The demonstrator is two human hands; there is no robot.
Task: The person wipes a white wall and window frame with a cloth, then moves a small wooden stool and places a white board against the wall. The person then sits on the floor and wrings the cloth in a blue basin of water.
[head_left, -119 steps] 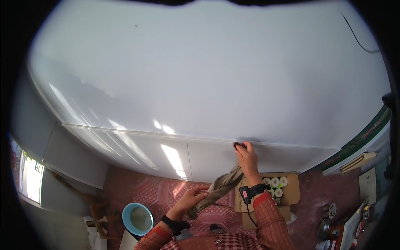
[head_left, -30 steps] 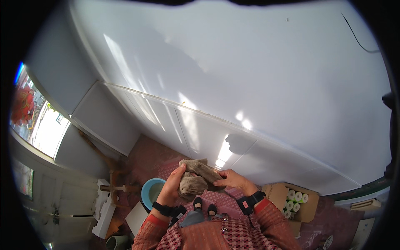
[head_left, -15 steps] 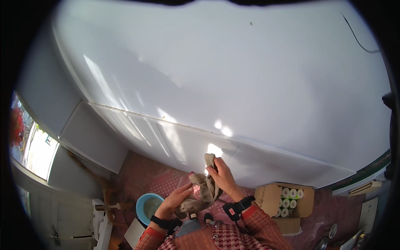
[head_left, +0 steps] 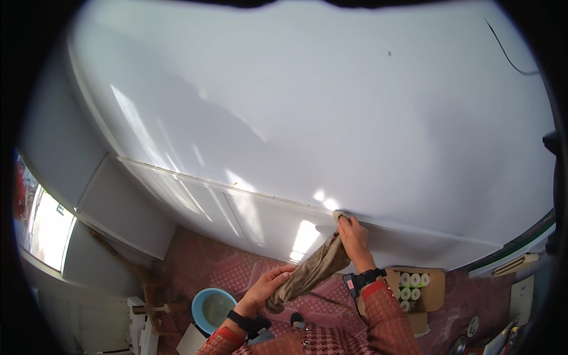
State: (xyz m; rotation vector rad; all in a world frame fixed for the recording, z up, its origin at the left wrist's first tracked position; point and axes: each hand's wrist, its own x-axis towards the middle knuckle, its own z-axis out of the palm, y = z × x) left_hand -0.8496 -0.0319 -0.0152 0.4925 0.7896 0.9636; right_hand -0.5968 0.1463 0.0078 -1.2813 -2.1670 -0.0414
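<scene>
Cloth, brown and bunched lengthwise, slants between both hands in the head view, before the white wall, its far end clamped in the right hand. The left hand lies against its near-left part, though I cannot tell whether the fingers close on it. Blue basin stands near left, open cardboard box with white-ended rolls near right

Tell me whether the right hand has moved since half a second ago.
Yes. Judged against the cardboard box on the floor, the right hand has shifted to the right in the picture, closer to the box.
</scene>
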